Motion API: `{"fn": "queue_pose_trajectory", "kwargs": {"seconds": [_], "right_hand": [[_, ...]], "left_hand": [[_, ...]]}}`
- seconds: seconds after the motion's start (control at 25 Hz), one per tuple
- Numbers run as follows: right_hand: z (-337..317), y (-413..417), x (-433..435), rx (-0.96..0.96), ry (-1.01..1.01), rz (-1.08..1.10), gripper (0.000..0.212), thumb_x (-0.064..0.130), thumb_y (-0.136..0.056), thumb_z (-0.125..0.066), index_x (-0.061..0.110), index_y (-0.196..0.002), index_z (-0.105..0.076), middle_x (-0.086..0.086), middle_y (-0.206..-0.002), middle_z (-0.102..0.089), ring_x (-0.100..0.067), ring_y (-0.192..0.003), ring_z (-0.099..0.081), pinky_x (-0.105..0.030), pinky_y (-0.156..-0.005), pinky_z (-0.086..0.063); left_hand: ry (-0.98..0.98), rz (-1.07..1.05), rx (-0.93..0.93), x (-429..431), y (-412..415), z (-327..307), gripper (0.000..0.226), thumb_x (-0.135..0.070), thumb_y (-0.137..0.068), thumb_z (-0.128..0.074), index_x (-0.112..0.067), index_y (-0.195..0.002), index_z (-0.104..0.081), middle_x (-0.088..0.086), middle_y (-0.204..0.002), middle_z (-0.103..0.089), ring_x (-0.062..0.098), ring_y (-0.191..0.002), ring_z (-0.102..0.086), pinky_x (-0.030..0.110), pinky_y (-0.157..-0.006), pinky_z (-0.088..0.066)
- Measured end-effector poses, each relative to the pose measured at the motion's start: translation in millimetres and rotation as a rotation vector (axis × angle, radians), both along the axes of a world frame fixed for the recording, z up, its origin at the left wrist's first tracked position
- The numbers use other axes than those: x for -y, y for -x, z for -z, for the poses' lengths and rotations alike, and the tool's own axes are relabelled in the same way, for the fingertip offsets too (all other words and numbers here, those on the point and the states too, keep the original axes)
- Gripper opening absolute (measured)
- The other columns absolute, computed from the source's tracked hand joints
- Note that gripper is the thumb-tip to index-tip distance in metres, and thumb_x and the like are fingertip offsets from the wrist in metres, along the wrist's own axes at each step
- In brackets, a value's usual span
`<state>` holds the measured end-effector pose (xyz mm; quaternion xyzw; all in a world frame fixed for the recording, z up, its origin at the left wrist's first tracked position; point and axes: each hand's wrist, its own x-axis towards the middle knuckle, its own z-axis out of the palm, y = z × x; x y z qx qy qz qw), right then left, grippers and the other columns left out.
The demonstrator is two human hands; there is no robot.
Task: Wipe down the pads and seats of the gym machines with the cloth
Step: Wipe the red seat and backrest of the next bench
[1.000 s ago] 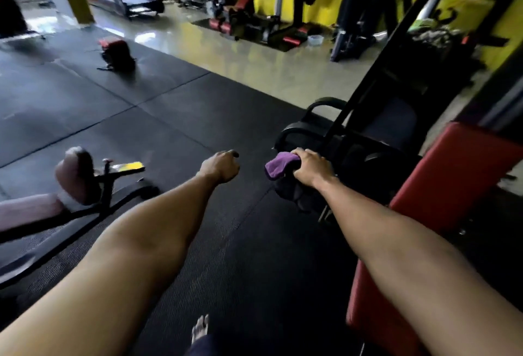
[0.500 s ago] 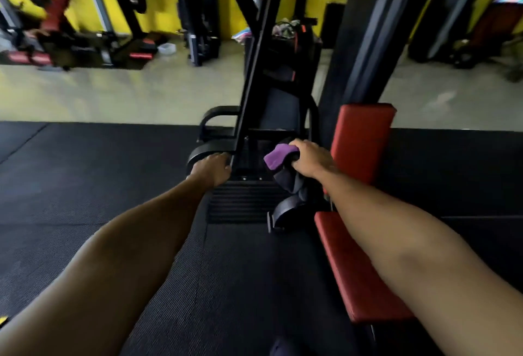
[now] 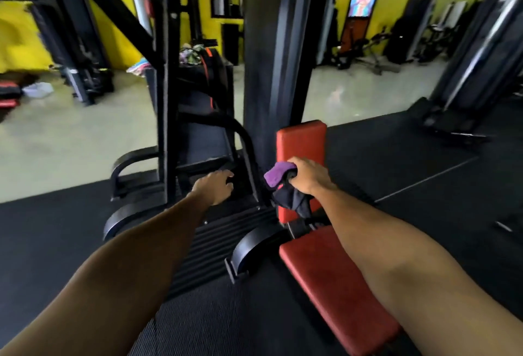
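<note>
- The right grip [image 3: 307,177] is clenching a purple cloth [image 3: 276,176], which is bunching out at the thumb side of the fist.
- A dark piece of fabric [image 3: 293,201] is hanging down from the same fist, below the purple part.
- The cloth is sitting just in front of the lower half of the red back pad [image 3: 301,140]; it cannot be told whether it is touching the pad.
- The red seat [image 3: 334,285] is lying below the back pad and nearer the camera, with the right forearm reaching over it.
- The left grip [image 3: 215,187] is hanging released, fingers loosely bent and holding nothing, near the black curved bar [image 3: 243,140] to the left of the pad.
- A black upright column [image 3: 271,58] is rising directly behind the back pad.
- Black rubber matting [image 3: 56,242] is covering the floor under the machine, and a yellow wall [image 3: 17,33] is showing far behind.
</note>
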<state>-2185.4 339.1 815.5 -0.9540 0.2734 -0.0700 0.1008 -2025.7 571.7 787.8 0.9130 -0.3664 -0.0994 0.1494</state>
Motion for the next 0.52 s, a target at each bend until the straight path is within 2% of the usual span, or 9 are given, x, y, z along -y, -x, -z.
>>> {"fn": "queue_pose_trajectory", "kwargs": {"seconds": [0.12, 0.32, 0.52], "right_hand": [[-6, -23, 27, 0.006, 0.005, 0.090, 0.053, 0.031, -0.086, -0.065, 0.036, -0.137, -0.051, -0.003, -0.133, -0.064, -0.031, -0.117, -0.064, -0.039, -0.094, -0.051], [1, -63, 57, 0.036, -0.040, 0.238, 0.052, 0.027, -0.087, -0.064, 0.037, -0.135, -0.048, -0.005, -0.133, -0.063, -0.034, -0.117, -0.063, -0.042, -0.093, -0.050], [11, -110, 75, 0.091, -0.086, 0.386, 0.059, 0.025, -0.090, -0.062, 0.039, -0.143, -0.041, -0.009, -0.136, -0.056, -0.041, -0.119, -0.060, -0.045, -0.097, -0.047]], "left_hand": [[0.035, 0.043, 0.003, 45, -36, -1, 0.045, -0.036, -0.099, -0.048, -0.030, -0.144, -0.049, 0.000, -0.151, -0.049, 0.028, -0.134, -0.050, 0.038, -0.108, -0.041], [0.010, 0.191, -0.027, 115, -88, 5, 0.047, -0.037, -0.099, -0.046, -0.031, -0.145, -0.048, 0.000, -0.152, -0.048, 0.027, -0.135, -0.049, 0.037, -0.109, -0.041], [-0.003, 0.348, -0.014, 173, -152, 4, 0.048, -0.037, -0.100, -0.046, -0.030, -0.148, -0.045, 0.001, -0.154, -0.045, 0.026, -0.137, -0.047, 0.039, -0.112, -0.039]]}}
